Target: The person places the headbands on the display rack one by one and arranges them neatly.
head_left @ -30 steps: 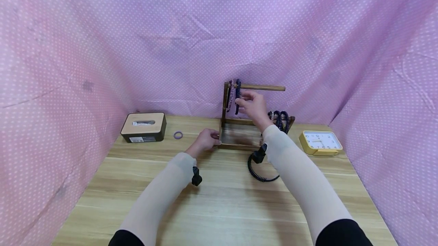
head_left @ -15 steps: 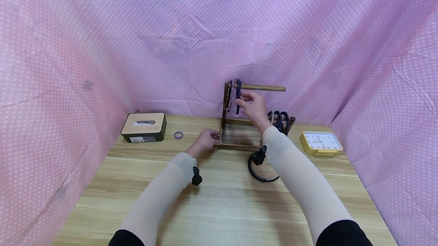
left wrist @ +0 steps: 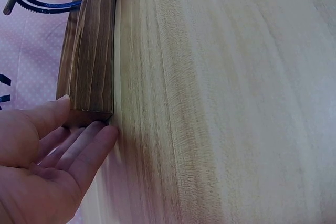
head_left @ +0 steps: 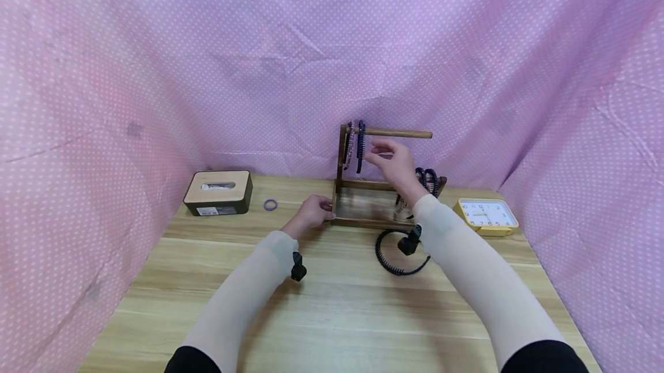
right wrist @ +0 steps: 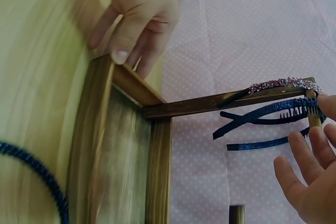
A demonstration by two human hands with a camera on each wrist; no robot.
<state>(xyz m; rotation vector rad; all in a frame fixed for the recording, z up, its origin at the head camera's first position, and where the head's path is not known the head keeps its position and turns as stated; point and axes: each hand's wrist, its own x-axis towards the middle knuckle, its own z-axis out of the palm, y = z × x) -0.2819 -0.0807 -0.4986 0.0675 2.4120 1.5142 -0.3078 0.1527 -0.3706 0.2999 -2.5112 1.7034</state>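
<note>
A brown wooden rack (head_left: 363,223) stands at the back of the table, with a shallow tray and a rod (head_left: 399,132) jutting right from its left post. On that rod hang a pink glittery headband (right wrist: 283,84) and dark blue toothed headbands (head_left: 361,148). My left hand (head_left: 313,211) grips the rack's left end, its thumb over the edge and fingers against the outside. Just right of the blue headbands is my right hand (head_left: 396,168), fingers loosely bent and holding nothing. More dark headbands (head_left: 429,180) hang at the rack's right end, partly hidden by my right arm.
A dark toothed headband (head_left: 389,266) lies on the table in front of the rack. To the left are a small purple ring (head_left: 270,204) and a tissue box (head_left: 218,194). A yellow clock (head_left: 486,215) stands at the right. Pink dotted cloth (head_left: 280,61) surrounds the table.
My right hand has let go of the blue headband on the rod and drawn back a little to the right. The left hand stays at the rack's end.
</note>
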